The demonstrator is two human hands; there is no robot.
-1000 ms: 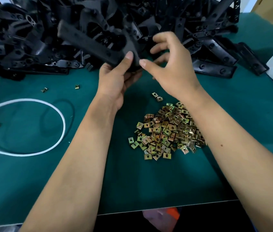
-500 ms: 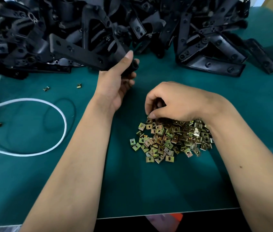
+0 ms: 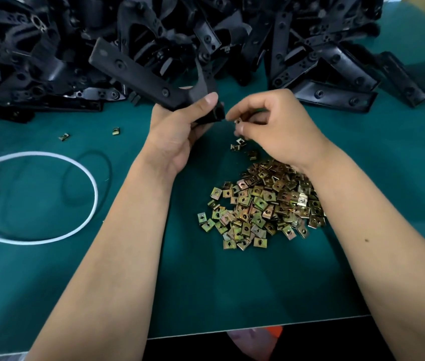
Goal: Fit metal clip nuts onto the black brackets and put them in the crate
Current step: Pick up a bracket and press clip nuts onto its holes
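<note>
We gripped a black bracket (image 3: pixel 138 74) in our left hand (image 3: pixel 180 131), raised over the green table (image 3: pixel 206 295); our right hand (image 3: pixel 276 126) pinched a clip nut (image 3: pixel 237 121) just beside its near end, above the nut pile (image 3: pixel 261 204).

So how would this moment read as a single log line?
step: fitting clip nut | left hand: grips black bracket | right hand: pinches clip nut beside bracket end | nut pile: on mat
</note>
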